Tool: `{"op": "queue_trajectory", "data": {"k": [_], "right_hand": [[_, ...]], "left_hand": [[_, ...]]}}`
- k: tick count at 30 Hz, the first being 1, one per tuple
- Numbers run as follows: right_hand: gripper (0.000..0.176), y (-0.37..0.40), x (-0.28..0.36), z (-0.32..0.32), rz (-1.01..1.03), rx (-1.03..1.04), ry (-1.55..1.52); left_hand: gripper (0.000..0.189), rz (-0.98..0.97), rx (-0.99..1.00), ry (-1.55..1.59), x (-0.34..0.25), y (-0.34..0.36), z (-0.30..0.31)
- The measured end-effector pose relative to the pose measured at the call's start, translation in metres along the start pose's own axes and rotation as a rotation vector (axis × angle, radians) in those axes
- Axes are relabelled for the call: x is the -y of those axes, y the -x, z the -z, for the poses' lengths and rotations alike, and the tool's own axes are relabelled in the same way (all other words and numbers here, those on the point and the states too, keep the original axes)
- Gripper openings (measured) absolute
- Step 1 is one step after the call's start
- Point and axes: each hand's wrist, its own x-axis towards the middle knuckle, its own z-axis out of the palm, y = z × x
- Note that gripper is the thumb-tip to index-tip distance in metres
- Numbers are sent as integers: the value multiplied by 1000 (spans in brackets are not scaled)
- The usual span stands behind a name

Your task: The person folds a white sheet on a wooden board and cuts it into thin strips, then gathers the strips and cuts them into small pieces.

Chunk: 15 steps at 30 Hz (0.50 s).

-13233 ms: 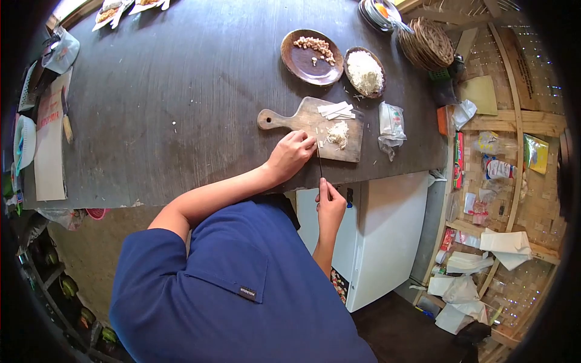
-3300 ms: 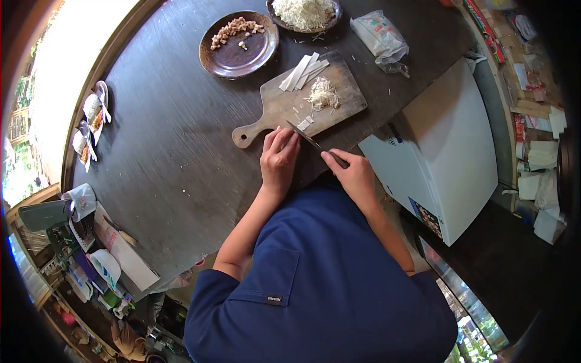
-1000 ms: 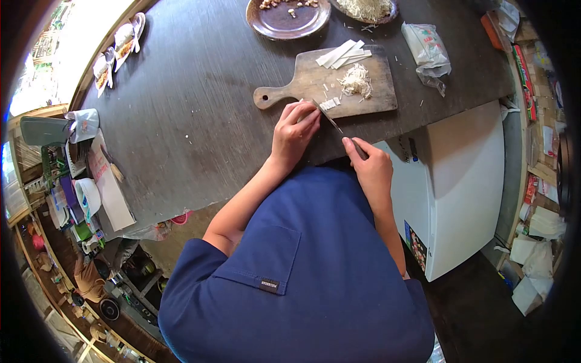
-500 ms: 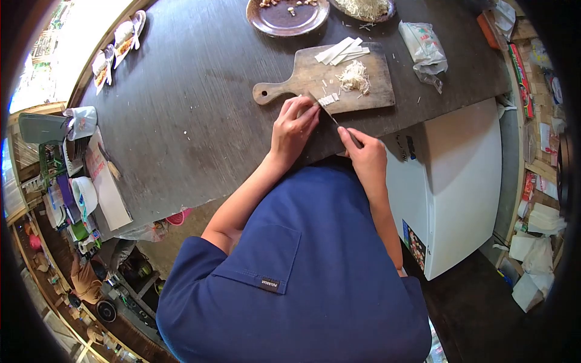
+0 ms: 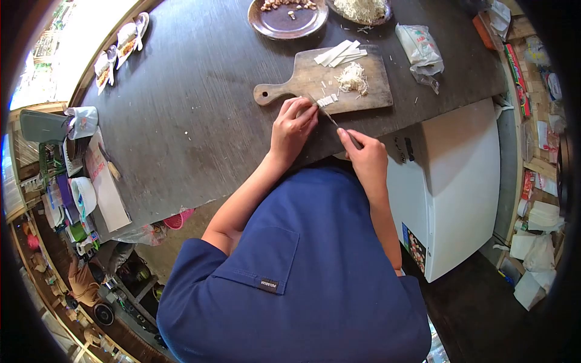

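My right hand (image 5: 365,151) is closed around the handle of a knife (image 5: 327,116), its blade slanting across the near edge of a wooden cutting board (image 5: 305,75). Beside the blade, the curled fingers of my left hand (image 5: 293,127) press down at the board's edge; what lies under them is hidden. Small white cut pieces (image 5: 328,100) lie just right of the blade. Farther up the board are a heap of thin pale shreds (image 5: 352,80) and several flat white strips (image 5: 339,54).
On the dark table (image 5: 200,91) stand a brown plate (image 5: 287,31) with small chunks and a bowl (image 5: 388,13) of pale shreds. A white plastic packet (image 5: 419,51) lies to the right. A white fridge (image 5: 463,181) stands below the table's right edge. Utensil containers (image 5: 82,121) are at left.
The view has shifted slightly. Both hands and the knife keep nearly the same place at the board's edge.
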Motion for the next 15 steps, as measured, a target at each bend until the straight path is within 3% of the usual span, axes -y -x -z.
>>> {"op": "queue_trajectory", "data": {"k": [15], "right_hand": [[50, 6, -11, -3, 10, -32, 40]], "left_hand": [[25, 28, -8, -2, -2, 2, -1]]}}
